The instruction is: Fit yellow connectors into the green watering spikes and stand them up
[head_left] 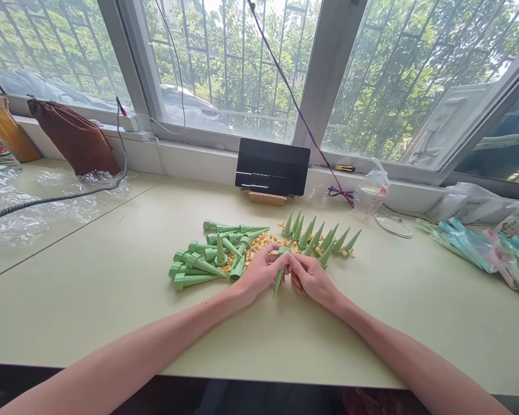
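Observation:
Over the middle of the table, my left hand (pixel 263 267) is closed around a green plastic watering spike (pixel 279 280), its tip pointing down toward me. My right hand (pixel 312 278) is pinched against the spike's wide end, fingertips meeting those of the left. Whether a small part sits in that pinch is hidden. Beside my left hand lie several loose green spikes (pixel 203 264) with ribbed caps, around a pile of small yellowish plastic pieces (pixel 256 244). Beyond my right hand, several spikes (pixel 315 233) stand in rows, points up, with yellowish pieces near their bases.
A black tablet (pixel 271 167) leans on a stand (pixel 267 199) by the window. A brown drawstring pouch (pixel 75 138) and clear plastic wrap (pixel 64 202) are at the left, crossed by a dark cable (pixel 60 197). Coloured plastic packets (pixel 471 245) lie at the right, near a coiled white cable (pixel 393 226).

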Tool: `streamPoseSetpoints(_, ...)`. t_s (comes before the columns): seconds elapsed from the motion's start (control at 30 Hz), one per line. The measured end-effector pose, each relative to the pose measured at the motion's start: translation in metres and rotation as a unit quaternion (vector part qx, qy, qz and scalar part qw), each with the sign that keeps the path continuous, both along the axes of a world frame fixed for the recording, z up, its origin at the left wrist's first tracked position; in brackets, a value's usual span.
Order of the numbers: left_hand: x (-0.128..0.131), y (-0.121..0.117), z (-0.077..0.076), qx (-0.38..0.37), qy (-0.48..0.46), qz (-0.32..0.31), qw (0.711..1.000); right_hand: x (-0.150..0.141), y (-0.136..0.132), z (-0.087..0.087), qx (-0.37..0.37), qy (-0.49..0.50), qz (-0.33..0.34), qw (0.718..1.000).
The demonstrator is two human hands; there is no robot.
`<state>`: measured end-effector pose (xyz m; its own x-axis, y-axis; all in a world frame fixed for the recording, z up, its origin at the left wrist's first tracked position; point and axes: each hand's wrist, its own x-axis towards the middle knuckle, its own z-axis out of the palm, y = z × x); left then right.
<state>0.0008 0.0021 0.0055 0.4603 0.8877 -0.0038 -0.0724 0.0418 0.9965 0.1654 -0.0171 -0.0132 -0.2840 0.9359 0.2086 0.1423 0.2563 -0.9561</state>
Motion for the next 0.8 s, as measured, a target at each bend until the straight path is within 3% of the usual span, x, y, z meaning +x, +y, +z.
streamPoseSetpoints(0.4,0.0011,-0.0035,0.0064,0.015,0.002,0.011,1.000,0.0003,-0.0006,0.0010,-0.002,0.009,0.002,1.000)
streamPoseSetpoints(0.8,0.0023,-0.0003,-0.0009,0.045,-0.016,0.024,0.999,0.0007,0.0013,0.0044,-0.044,0.049,0.021,0.998)
